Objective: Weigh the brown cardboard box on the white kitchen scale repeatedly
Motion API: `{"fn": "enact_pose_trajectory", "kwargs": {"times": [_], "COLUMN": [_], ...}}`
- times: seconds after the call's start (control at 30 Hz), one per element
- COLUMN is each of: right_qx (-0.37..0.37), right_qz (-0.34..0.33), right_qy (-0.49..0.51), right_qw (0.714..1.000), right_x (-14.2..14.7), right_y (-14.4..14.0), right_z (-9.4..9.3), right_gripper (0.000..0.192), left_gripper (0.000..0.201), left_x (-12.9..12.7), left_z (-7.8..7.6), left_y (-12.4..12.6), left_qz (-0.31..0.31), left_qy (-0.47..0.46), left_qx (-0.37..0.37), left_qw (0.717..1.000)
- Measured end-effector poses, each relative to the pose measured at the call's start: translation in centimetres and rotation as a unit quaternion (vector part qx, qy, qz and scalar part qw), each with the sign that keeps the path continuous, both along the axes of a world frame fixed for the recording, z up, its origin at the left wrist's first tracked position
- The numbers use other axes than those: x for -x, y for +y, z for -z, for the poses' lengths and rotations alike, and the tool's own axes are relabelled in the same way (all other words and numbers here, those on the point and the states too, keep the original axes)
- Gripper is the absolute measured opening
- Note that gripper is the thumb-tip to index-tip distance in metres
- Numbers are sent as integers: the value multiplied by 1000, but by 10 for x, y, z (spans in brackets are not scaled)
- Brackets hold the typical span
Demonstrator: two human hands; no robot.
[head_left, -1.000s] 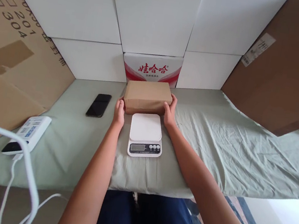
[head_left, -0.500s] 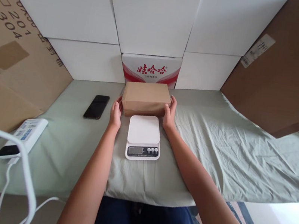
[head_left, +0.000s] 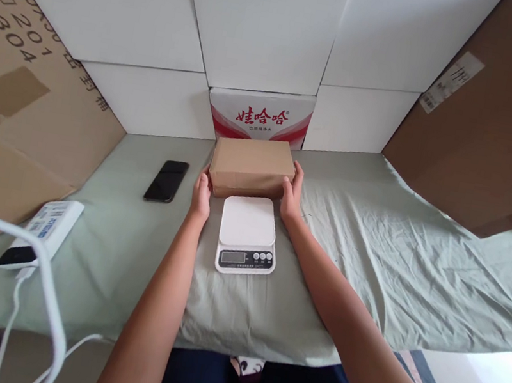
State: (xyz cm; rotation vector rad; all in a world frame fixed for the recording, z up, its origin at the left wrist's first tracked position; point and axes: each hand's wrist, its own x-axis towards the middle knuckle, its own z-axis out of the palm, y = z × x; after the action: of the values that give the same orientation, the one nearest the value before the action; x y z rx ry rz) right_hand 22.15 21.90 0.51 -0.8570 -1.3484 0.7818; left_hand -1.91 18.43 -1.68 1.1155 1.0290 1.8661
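A brown cardboard box (head_left: 253,164) lies on the green cloth behind a white kitchen scale (head_left: 249,224). My left hand (head_left: 202,191) grips the box at its left end, and my right hand (head_left: 292,191) grips it at the right end, the thumb on the front face. Some fingers of both hands are hidden behind the box. Between my forearms sits the scale, its platform bare and its dark display panel (head_left: 245,258) facing me. I see no digits on the display.
A black smartphone (head_left: 167,181) lies left of the box. Farther left are a white power bank (head_left: 42,234) and a white cable (head_left: 46,275). Large brown cartons (head_left: 10,88) flank both sides. A white carton with red lettering (head_left: 261,116) stands right behind the box.
The view has shifted slightly. Both hands stay at the ends of the box, and the box and scale look unmoved on the cloth.
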Motion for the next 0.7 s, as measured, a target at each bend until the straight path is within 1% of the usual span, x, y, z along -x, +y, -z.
{"fn": "enact_pose_trajectory", "kwargs": {"times": [0.3, 0.47, 0.7], "right_qx": [3, 7, 13], "right_qz": [-6, -3, -3], "right_qy": [18, 18, 21], "right_qw": [1000, 1000, 1000], "right_x": [1, 1, 0], "right_y": [-2, -2, -4], "right_z": [-2, -3, -4], "right_gripper": [70, 73, 68], "left_gripper": [86, 92, 93], "left_x": [0, 1, 1], "left_z": [-2, -1, -3], "left_y": [-2, -2, -1], "left_qz": [0, -6, -12], "left_qy": [14, 18, 6], "left_qx": [-2, 6, 8], "left_qw": [1000, 1000, 1000]}}
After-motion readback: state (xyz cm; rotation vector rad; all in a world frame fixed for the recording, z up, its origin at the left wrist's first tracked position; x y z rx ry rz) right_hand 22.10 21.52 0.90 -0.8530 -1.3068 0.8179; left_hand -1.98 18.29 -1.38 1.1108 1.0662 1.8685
